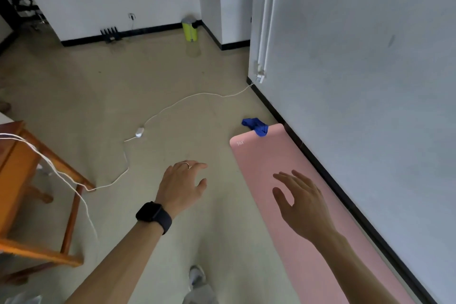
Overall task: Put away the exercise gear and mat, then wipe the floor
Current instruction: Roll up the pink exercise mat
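Both hands are reaching forward with nothing in them; the left hand [183, 184] is hanging over the bare floor [172, 76] with its fingers loosely spread and slightly curled, wearing a ring [186, 164] on one finger and a dark watch [154, 216] on the wrist; the right hand [302, 205] is hovering over the pink mat [261, 160], palm turned inward, fingers splayed and released, gripping nothing; the mat is lying flat and unrolled along the black baseboard [320, 163] of the white wall [370, 57] on the right, its rounded far end pointing away from the person; a crumpled blue cloth [255, 126] is sitting at that far end, partly on the mat's edge and partly on the floor; a white cable [197, 95] is trailing across the floor from the wall corner, passing through a small white inline piece [139, 131] and running on toward the wooden table [22, 175] at the left, where it is rising past the table's leg; a yellow-green bin [189, 29] is standing far off against the back wall, near a corner; a black object with upright prongs [109, 34] is resting by the baseboard to the bin's left; one light shoe [196, 275] of the person is showing at the bottom, on the floor beside the mat
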A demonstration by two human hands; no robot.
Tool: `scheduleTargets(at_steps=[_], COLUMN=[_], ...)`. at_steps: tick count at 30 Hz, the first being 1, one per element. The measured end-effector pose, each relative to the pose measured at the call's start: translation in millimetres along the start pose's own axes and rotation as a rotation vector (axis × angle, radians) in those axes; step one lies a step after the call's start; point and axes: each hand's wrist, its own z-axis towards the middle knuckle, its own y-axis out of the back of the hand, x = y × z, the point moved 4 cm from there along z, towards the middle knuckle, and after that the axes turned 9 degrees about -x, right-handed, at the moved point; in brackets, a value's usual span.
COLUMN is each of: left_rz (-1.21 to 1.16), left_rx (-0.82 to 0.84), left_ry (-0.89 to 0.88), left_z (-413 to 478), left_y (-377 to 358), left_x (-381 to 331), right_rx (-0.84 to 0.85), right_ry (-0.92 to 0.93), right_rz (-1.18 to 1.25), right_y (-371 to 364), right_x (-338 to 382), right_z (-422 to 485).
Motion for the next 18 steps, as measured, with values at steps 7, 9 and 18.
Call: scheduleTargets(at_steps=[7,9,18], left_rz=[-0.027,-0.027,-0.024], left_rx=[0.041,0.07,0.228], left_ry=[-0.111,-0.153,-0.303], left_z=[157,196,341], left_y=[-31,-38,-113], left_x=[45,53,25], right_rx=[-0.037,-0.053,-0.017], right_ry=[-0.103,-0.152,-0.343], right_rz=[-0.05,-0.063,-0.142], right_y=[-54,-63,-101], right_x=[2,3,-49], right_z=[120,146,218])
